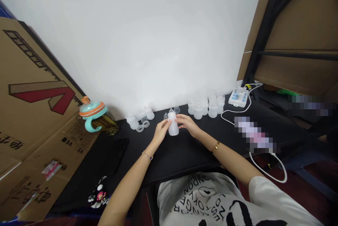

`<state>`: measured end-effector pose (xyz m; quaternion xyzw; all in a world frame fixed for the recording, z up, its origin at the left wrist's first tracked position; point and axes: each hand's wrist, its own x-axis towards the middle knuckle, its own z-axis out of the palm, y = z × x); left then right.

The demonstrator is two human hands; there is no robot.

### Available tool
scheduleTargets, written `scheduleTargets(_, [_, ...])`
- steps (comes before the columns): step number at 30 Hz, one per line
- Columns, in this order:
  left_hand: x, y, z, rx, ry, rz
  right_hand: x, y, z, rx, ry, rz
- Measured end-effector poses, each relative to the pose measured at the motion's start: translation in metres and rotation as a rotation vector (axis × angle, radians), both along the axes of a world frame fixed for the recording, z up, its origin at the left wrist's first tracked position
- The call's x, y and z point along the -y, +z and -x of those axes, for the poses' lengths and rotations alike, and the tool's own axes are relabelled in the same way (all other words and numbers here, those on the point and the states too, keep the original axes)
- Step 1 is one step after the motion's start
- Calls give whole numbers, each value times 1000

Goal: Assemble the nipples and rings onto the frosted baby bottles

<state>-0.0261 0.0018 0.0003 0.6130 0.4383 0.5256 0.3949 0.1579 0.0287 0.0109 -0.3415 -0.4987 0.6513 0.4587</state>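
A small translucent white baby bottle (173, 127) stands upright between my hands, its clear nipple on top. My left hand (161, 129) has its fingers closed on the bottle's left side near the neck. From the right, the fingers of my right hand (188, 124) close on the upper part. Just behind lie some clear nipple pieces (176, 109). Left of my hands are several white bottle bodies (132, 123) and clear rings (139, 128). Several bottles with clear tops (198, 110) stand to the right.
A jug with a turquoise handle and lid (92, 113) stands at the left by a large cardboard box (39, 113). A dark phone-like slab (120, 152) and a charm (99, 196) lie in front. A power strip (238, 97) and white cable (248, 108) are right. The white wall bounds the back.
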Motion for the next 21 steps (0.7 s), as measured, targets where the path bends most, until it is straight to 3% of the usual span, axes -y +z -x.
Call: scheduleTargets(21, [-7, -10, 5, -20, -53, -8, -4, -5, 0, 63, -25, -73])
